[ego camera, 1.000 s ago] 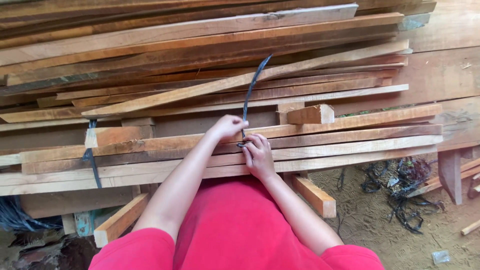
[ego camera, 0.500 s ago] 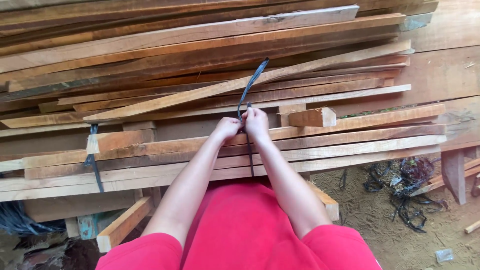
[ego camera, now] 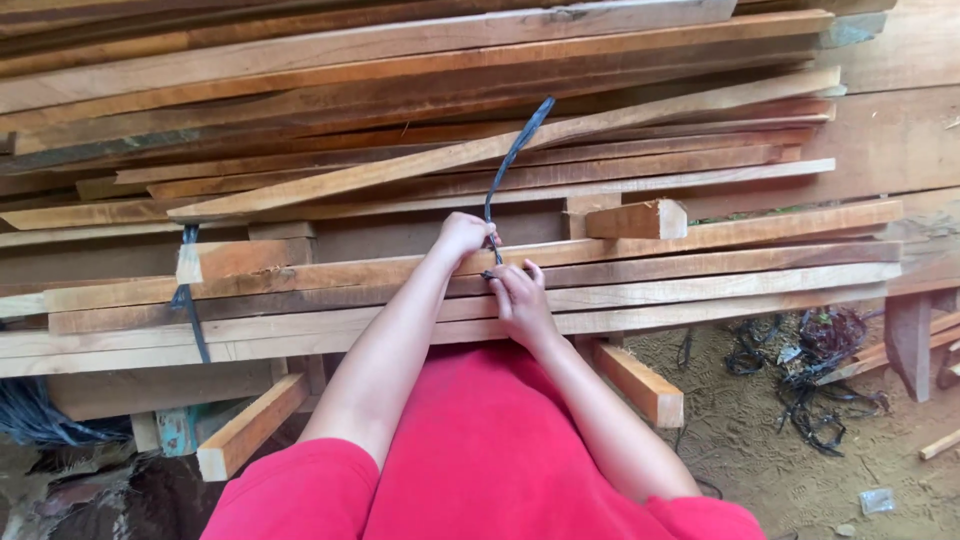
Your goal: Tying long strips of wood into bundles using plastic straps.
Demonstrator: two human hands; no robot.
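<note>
A black plastic strap (ego camera: 512,160) rises from a bundle of long wooden slats (ego camera: 700,270) lying across in front of me. My left hand (ego camera: 462,237) is closed on the strap just above the top slat. My right hand (ego camera: 517,298) sits lower, on the near slats, pinching the strap's lower part where the two runs meet. The strap's free end points up and right over the stacked planks behind.
A second black strap (ego camera: 188,300) binds the same bundle at the left. More planks (ego camera: 400,90) are piled behind. Short wooden blocks (ego camera: 640,385) stick out beneath the bundle. A tangle of black strap scraps (ego camera: 810,380) lies on the sandy ground at the right.
Half a second ago both hands were together up on the strap. My right hand has since dropped down to the near slats, while the left stays high on the strap.
</note>
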